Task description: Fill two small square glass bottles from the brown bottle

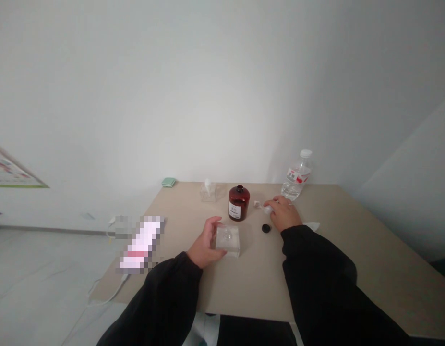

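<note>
My left hand (208, 245) is wrapped round the left side of a clear, square glass bottle (228, 240) with a round opening on top, which stands on the table. My right hand (284, 212) reaches over the table, its fingers closed on a small whitish, translucent object (268, 209) whose kind I cannot make out. Just left of those fingers lies a small pale piece (257, 204). A brown bottle (239, 203) with a white label and an uncapped neck stands between and beyond my hands. Nearer me, a round black cap (266, 228) lies on the table.
At the back right stands a water bottle (297, 175) with a white cap. Another clear square container (208, 191) with a white top is at the back. A green case (168, 182), a lit phone (142, 244) on a cable and white paper (312, 226) lie on the table (251, 293).
</note>
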{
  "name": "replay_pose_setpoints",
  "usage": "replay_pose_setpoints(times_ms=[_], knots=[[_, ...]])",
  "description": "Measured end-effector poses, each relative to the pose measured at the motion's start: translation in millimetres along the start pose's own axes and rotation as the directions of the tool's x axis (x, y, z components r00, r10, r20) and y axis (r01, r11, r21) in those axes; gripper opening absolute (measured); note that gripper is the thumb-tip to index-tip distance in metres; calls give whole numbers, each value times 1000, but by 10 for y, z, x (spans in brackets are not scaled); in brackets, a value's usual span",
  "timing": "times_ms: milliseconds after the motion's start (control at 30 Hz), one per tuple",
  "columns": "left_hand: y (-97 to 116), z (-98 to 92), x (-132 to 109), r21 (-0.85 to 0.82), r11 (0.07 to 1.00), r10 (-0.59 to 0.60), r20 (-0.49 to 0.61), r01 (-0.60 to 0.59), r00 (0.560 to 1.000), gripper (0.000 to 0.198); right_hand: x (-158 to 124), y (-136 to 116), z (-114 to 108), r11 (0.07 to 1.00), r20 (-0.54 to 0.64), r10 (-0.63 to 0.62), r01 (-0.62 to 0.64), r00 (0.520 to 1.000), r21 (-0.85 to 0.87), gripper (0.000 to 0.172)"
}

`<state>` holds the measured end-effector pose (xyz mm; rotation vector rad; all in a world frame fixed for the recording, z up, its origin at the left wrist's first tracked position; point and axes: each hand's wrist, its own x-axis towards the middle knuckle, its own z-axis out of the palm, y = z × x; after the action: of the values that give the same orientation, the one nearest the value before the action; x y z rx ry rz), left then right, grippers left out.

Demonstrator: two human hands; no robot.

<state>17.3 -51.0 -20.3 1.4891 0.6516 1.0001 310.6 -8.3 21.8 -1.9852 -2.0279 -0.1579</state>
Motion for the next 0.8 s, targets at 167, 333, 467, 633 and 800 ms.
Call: replay_pose_setpoints(times_ms=[167, 333, 467, 633, 800], knots=[[23, 1, 2, 5, 1000, -11, 6, 11, 1000, 82, -3, -21, 31, 1000, 26, -20, 20, 999, -5, 41], [35, 7, 3, -5, 1000, -27, -5, 27, 1000, 83, 7, -5, 106, 999, 68, -30, 33, 997, -37, 39], [22, 5, 2, -7, 1000, -28, -10, 28, 1000, 82, 4, -5, 148, 998, 87, -18, 23, 996, -53, 40], [13, 3, 3, 6, 1000, -5, -1, 5, 1000, 81, -15, -55, 95, 998, 103, -7, 13, 995, -55, 48], [21, 18, 7, -8, 1000, -7, -11, 7, 1000, 82, -163, 46, -212, 994, -35, 65, -68, 997, -86, 55]])
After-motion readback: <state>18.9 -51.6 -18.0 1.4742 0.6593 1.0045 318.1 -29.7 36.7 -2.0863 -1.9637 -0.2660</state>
